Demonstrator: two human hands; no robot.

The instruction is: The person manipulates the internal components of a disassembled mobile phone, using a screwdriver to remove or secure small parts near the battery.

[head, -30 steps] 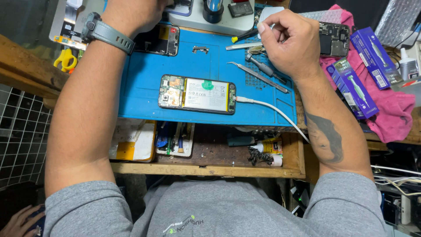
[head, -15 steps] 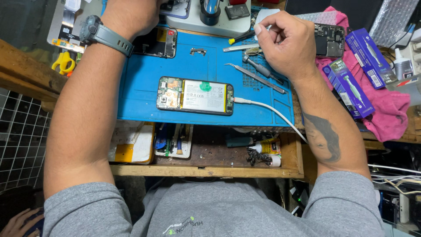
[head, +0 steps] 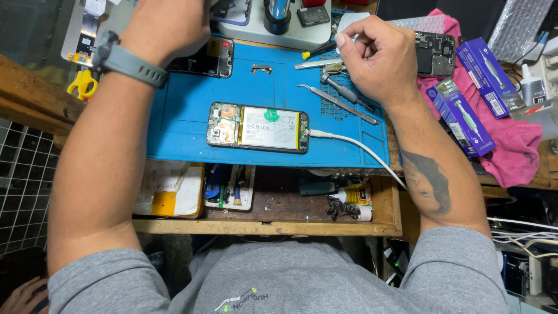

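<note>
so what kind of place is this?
Most likely a phone repair bench: an opened phone with its cable on a blue mat, tweezers beside it, and glue tubes in the tray below.

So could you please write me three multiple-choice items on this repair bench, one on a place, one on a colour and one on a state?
1. Where does the opened phone lie?
A. on the blue mat
B. in the drawer
C. on the pink cloth

2. What colour are the scissors' handles?
A. red
B. yellow
C. green

3. How is the white cable?
A. coiled in the drawer
B. plugged into the phone's end
C. held in the left hand

Answers: 1 A, the phone rests mid-mat; 2 B, yellow loops show at the bench's left edge; 3 B, its plug sits in the phone's right end, and the right hand is up by the tools.
</note>
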